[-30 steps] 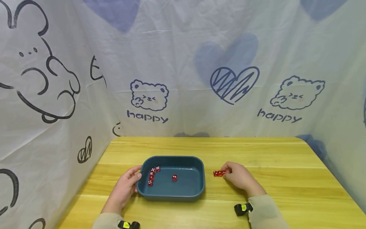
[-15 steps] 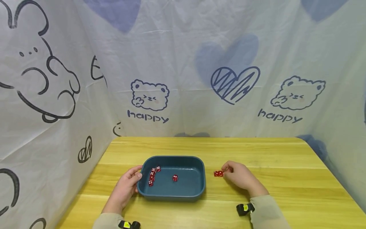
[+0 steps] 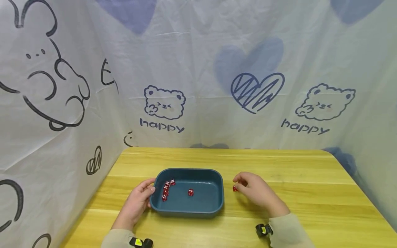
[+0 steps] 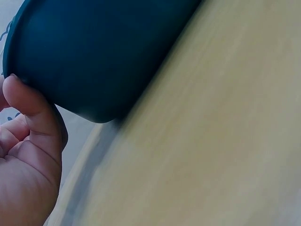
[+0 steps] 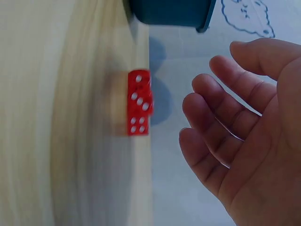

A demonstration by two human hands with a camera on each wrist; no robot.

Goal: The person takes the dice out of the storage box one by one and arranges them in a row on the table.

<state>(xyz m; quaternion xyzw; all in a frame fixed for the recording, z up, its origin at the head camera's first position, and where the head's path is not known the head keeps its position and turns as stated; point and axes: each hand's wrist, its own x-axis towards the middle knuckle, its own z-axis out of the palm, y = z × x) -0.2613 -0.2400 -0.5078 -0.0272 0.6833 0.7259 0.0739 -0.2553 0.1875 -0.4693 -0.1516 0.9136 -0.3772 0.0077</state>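
Observation:
A dark teal box (image 3: 198,212) stands on the table, with several red dice (image 3: 165,189) clustered at its left end and a single red die (image 3: 190,192) nearer its middle. My left hand (image 3: 138,199) holds the box's left end, its thumb (image 4: 28,96) at the rim in the left wrist view. To the right of the box, my right hand (image 3: 255,191) is beside a short row of three red dice (image 5: 139,103). Its fingers are loosely bent and apart from the dice in the right wrist view. The head view shows just one die (image 3: 235,188) of that row; the hand hides the others.
The yellow wood-grain table (image 3: 294,172) extends behind and to the right of the box. White cloth with printed drawings (image 3: 198,69) hangs behind the table and along its sides. Each wrist wears a small black camera, one visible by the right sleeve (image 3: 288,229).
My right hand has shifted slightly left over the row of dice, covering more of it in the head view. The left hand and the box stay in place.

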